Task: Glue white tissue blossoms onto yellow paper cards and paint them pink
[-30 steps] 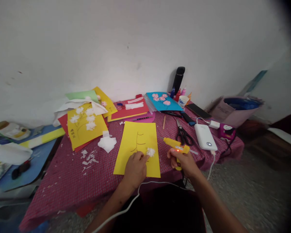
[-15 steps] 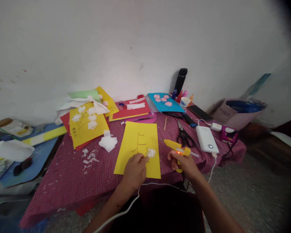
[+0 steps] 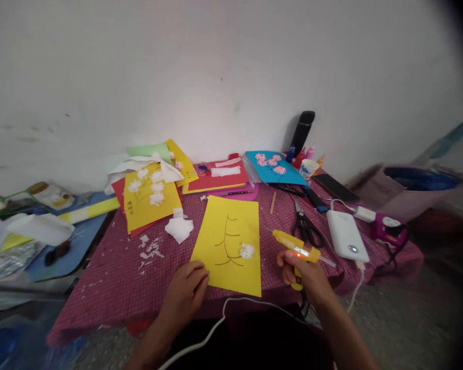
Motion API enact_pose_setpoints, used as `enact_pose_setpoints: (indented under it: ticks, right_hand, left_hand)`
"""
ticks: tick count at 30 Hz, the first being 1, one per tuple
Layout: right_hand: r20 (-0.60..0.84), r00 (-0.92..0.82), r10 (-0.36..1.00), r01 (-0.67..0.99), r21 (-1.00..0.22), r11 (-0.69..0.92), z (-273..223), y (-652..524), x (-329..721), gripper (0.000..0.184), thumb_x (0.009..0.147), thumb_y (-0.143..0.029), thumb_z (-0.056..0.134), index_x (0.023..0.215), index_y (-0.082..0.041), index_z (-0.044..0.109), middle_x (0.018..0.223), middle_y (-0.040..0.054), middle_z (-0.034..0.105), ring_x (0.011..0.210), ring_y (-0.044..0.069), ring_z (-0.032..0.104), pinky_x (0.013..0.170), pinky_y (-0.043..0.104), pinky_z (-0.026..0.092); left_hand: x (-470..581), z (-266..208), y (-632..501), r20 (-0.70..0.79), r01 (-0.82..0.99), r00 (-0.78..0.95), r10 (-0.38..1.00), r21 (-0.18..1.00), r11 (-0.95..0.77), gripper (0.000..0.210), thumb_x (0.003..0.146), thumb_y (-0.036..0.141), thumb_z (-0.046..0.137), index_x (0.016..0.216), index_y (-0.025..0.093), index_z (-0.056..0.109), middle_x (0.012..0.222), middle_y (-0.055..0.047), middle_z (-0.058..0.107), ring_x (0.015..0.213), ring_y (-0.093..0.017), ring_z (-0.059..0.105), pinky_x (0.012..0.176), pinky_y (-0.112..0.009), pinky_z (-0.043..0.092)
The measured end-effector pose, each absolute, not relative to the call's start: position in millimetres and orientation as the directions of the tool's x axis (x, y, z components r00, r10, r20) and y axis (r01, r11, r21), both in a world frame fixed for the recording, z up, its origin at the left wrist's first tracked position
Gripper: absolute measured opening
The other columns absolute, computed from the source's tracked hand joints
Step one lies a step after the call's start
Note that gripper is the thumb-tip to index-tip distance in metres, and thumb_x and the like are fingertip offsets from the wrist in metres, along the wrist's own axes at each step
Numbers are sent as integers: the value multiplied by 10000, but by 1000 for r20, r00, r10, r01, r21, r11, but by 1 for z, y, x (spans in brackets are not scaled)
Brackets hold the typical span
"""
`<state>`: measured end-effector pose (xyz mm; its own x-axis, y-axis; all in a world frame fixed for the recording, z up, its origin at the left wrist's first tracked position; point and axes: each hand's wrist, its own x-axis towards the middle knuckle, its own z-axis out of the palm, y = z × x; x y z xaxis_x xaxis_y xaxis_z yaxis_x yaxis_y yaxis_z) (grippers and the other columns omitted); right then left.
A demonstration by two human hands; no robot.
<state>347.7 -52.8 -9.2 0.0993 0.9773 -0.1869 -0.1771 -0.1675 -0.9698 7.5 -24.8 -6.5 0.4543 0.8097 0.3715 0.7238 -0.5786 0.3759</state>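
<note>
A yellow paper sheet [image 3: 212,226] lies on the table, with brown branch lines drawn on it. A white tissue-paper flower [image 3: 246,251] sits at the right end of a low branch. My left hand [image 3: 187,285] is at the sheet's lower left corner, its fingers closed on the edge and hiding that corner. Right of the sheet, my right hand [image 3: 299,270] grips a yellow hot glue gun [image 3: 291,240] with a lit orange light. The nozzle points left, above the cloth and apart from the sheet. Torn white tissue paper [image 3: 179,228] lies left of the sheet.
Black-handled scissors [image 3: 305,226] and a white power bank [image 3: 347,235] lie to the right. A white cable [image 3: 250,300] crosses the front. Finished flower cards [image 3: 152,205] are stacked at left; a blue card [image 3: 272,172], paint bottles and a cup [image 3: 308,168] stand behind.
My left hand has left the white flower and moved left to the sheet's lower corner, uncovering the lower branches. The right hand still holds the glue gun. The view has shifted slightly left.
</note>
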Motion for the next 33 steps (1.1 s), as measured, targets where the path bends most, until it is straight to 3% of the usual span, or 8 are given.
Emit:
enact_pose_setpoints:
  ticks: [6, 8, 11, 19, 22, 26, 30, 33]
  right_hand:
    - [-206, 94, 974, -174, -967, -187, -13, -50, 351, 491, 888, -654, 600, 757, -187, 671, 411, -21, 455, 411, 157, 477, 431, 281, 353]
    - [-211, 98, 973, -181, -965, -191, -15, -50, 351, 494, 884, -659, 602, 751, -188, 675, 410, -17, 454, 410, 160, 479, 426, 283, 352]
    - [-214, 117, 970, -191, -963, -190, -17, -49, 350, 486, 883, -650, 611, 743, -189, 673, 410, -13, 458, 410, 159, 484, 422, 278, 350]
    - [-227, 104, 968, -186, -961, -205, -23, -45, 351, 485, 904, -639, 600, 753, -183, 668, 408, -11, 471, 405, 155, 475, 433, 272, 280]
    - [-226, 102, 969, -203, -958, -203, -22, -44, 350, 470, 918, -617, 600, 767, -179, 675, 411, -15, 470, 412, 151, 474, 442, 267, 273]
    - [-236, 97, 967, -197, -957, -214, -20, -45, 349, 471, 925, -613, 593, 770, -176, 672, 420, -15, 474, 414, 144, 465, 437, 264, 284]
    - [-216, 90, 972, -193, -962, -195, -17, -45, 348, 450, 919, -594, 610, 776, -172, 673, 431, -27, 468, 420, 134, 473, 440, 257, 328]
    - [-201, 82, 976, -212, -961, -179, -16, -44, 348, 445, 911, -581, 629, 764, -163, 679, 428, -29, 471, 411, 120, 475, 430, 238, 317]
  left_hand:
    - [-9, 30, 58, 281, 787, 425, 861, 355, -504, 205, 983, 269, 483, 884, 200, 649, 936, -57, 692, 934, -199, 631, 868, -358, 515]
    - [-10, 39, 101, 292, 828, 352, 889, 346, -441, 192, 962, 275, 502, 944, 181, 668, 1002, -71, 698, 971, -208, 629, 904, -356, 489]
    - [-7, 42, 162, 177, 897, 301, 937, 280, -341, 224, 934, 239, 503, 1012, 158, 697, 1036, -92, 715, 999, -222, 640, 910, -341, 470]
    - [23, 17, 237, 151, 885, 382, 912, 226, -408, 345, 870, 177, 555, 1198, 163, 660, 1161, -110, 695, 1124, -236, 593, 969, -323, 439]
    - [27, 11, 242, 143, 892, 382, 913, 201, -405, 240, 917, 207, 507, 1059, 160, 695, 1074, -113, 701, 1058, -229, 604, 934, -324, 444]
    - [21, 9, 240, 134, 907, 357, 924, 185, -377, 270, 955, 221, 442, 929, 163, 704, 1007, -103, 711, 973, -206, 611, 884, -312, 445]
    - [12, 9, 235, 155, 909, 349, 924, 183, -374, 278, 941, 229, 446, 1021, 163, 703, 1038, -103, 713, 978, -223, 616, 881, -327, 456]
    - [13, 7, 235, 185, 890, 387, 903, 183, -419, 377, 906, 237, 503, 1240, 132, 641, 1185, -131, 683, 1121, -254, 595, 977, -347, 446]
